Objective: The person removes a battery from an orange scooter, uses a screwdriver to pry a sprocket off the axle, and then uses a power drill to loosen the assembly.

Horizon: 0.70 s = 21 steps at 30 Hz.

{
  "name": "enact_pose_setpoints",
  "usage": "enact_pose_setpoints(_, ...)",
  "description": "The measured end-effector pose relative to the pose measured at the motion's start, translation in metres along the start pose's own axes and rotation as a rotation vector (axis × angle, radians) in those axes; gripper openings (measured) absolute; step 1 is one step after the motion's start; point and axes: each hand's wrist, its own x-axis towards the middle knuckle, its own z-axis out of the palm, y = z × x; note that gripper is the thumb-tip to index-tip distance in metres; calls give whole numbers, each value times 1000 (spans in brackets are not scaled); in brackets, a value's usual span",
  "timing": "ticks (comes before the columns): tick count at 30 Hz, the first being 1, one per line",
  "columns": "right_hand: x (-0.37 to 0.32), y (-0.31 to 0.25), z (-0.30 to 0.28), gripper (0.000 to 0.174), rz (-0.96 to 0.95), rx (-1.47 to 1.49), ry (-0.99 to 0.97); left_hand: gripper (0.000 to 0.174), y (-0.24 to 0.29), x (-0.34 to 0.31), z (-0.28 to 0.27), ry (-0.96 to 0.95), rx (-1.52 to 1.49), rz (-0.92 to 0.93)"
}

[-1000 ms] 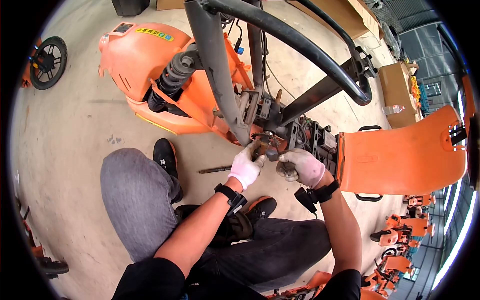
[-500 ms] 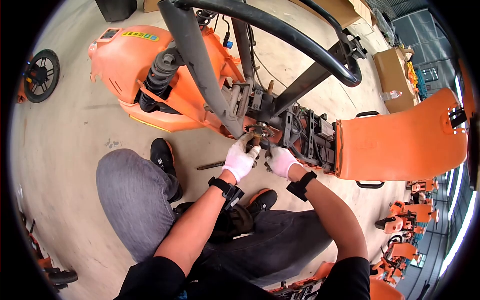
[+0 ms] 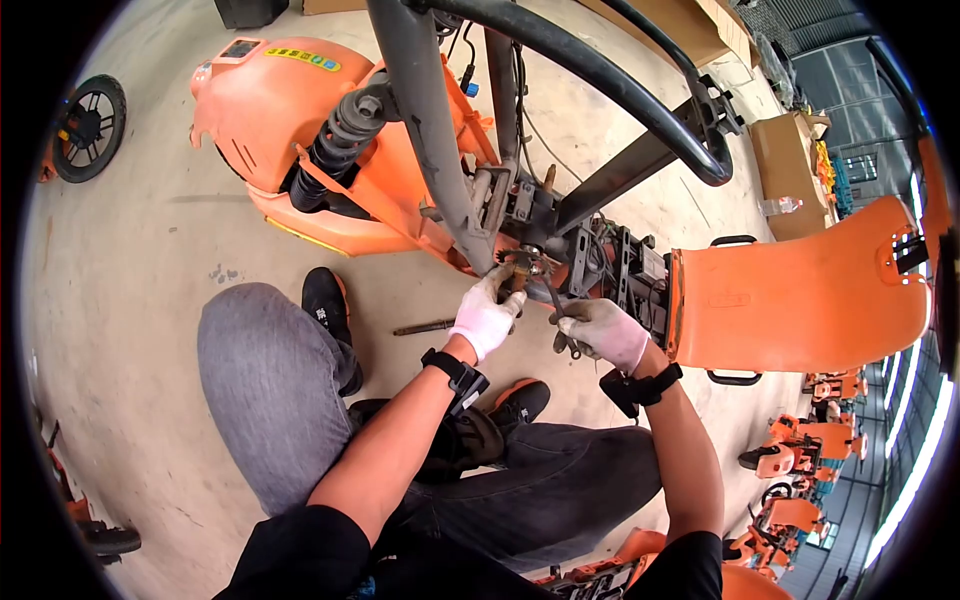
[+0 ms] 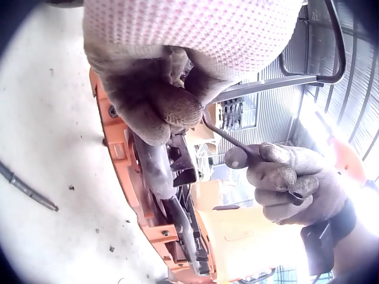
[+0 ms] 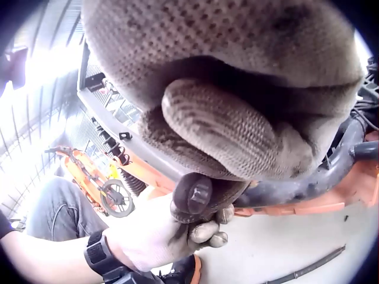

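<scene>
My gloved left hand [image 3: 482, 318] pinches a rusty brown shaft [image 3: 520, 281] just below a small toothed sprocket [image 3: 512, 257] on the scooter frame. In the left wrist view its fingers are curled together and hide most of that shaft. A slim dark wrench [image 3: 556, 298] is gripped in my gloved right hand [image 3: 610, 333], its upper end reaching up beside the sprocket and its ring end showing below the fingers. The left wrist view shows the wrench's thin stem [image 4: 228, 137] running from the curled right fingers toward the left hand.
The grey frame tube [image 3: 430, 120] and black bar [image 3: 600, 85] stand over the work. An orange body shell [image 3: 270, 120] is at the left, an orange panel [image 3: 800, 300] at the right. A dark rod [image 3: 424, 327] lies on the floor near the shoe [image 3: 325, 305].
My right hand came in toward the left hand, then moved back out to the right, where the wrench now shows more fully. The left hand stays at the shaft.
</scene>
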Motion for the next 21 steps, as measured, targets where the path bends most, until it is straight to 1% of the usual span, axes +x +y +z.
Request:
enact_pose_setpoints(1,-1,-1,0,32,-2,56,5,48,-4,1,0,0,0,-1)
enact_pose_setpoints(4,-5,-8,0,32,18,92,-12,48,-6,2,1,12,-50,5)
enact_pose_setpoints(7,-3,-14,1,33,30,80,7,48,0,-1,0,7,-58,-25)
enact_pose_setpoints(9,-1,-17,2,32,14,62,13,48,4,-1,-1,12,42,-1)
enact_pose_setpoints(11,-2,-22,5,32,-2,45,19,48,7,-4,-1,2,3,-34)
enact_pose_setpoints(12,-4,-27,5,29,7,82,15,48,8,-4,-1,-5,-40,-65)
enact_pose_setpoints(14,-3,-32,6,26,15,109,12,48,6,-3,0,1,-36,-50)
enact_pose_setpoints(16,1,-31,10,26,32,115,-1,47,9,-4,0,9,-30,-37)
enact_pose_setpoints(18,8,-26,15,25,45,123,-21,47,12,-6,0,5,-43,-87)
enact_pose_setpoints(20,11,-23,19,25,27,81,-49,47,12,-4,0,7,-19,-76)
enact_pose_setpoints(21,11,-24,21,25,25,112,-70,47,11,-4,0,8,5,-65)
